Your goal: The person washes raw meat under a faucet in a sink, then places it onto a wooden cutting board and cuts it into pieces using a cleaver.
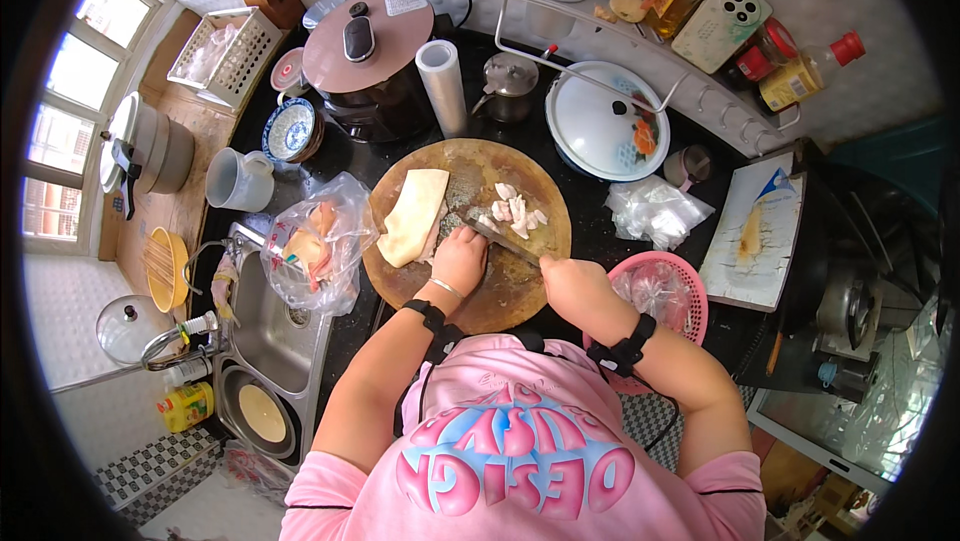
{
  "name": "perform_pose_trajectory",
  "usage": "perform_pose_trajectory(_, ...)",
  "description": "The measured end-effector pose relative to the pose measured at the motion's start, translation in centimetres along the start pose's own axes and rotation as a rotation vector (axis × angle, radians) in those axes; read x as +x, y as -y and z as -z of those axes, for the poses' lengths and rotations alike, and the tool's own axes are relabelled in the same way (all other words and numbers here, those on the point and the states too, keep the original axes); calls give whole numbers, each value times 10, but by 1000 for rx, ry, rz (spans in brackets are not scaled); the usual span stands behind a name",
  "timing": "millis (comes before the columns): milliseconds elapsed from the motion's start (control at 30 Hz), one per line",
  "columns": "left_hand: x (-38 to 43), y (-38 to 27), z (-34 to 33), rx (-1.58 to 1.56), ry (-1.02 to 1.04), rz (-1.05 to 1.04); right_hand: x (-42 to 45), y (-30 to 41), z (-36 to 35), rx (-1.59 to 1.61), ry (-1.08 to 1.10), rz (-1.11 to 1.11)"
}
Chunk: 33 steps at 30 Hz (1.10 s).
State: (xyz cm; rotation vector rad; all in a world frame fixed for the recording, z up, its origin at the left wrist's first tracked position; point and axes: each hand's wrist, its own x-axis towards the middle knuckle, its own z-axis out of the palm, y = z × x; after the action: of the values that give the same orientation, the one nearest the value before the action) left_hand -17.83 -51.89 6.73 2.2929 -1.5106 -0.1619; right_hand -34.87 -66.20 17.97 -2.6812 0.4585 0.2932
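Observation:
A round wooden chopping board lies on the counter before me. My right hand grips the handle of a kitchen knife, whose blade points left over the middle of the board. At the tip end of the blade, my left hand rests with its fingers bent on the board; whatever lies under them is hidden. Just left of it is a large pale slab of what looks like raw meat with skin. Several small cut pale pieces are heaped beyond the blade, towards the right of the board.
A plastic bag with contents sits left of the board, beside a steel sink. On the right are a pink basket and crumpled clear bags. Behind stand an electric cooker, a plastic film roll and a lidded enamel bowl.

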Motion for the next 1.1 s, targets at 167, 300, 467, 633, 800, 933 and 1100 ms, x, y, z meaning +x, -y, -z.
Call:
perform_pose_trajectory(167, 1, 1, -3, -6, 26, -16, -10, 6, 7, 59, 41, -52)
perform_pose_trajectory(300, 0, 7, -12, -30, 16, -46, -1, 13, 3, 124, 49, -70)
perform_pose_trajectory(467, 2, 9, -10, -55, 69, -29, 26, 21, 0, 134, 66, -75)
perform_pose_trajectory(633, 3, 6, -7, -70, -7, -58, 58, 21, -15, 134, 10, -51)
perform_pose_trajectory(800, 0, 7, -8, -60, 74, -15, 31, 13, -13, 91, 65, -100)
perform_pose_trajectory(933, 1, 5, -7, -83, 68, -30, 8, 6, -8, 98, 99, -126)
perform_pose_trajectory(1100, 4, -4, 5, -73, 96, -15, 30, 10, -27, 63, -55, -66)
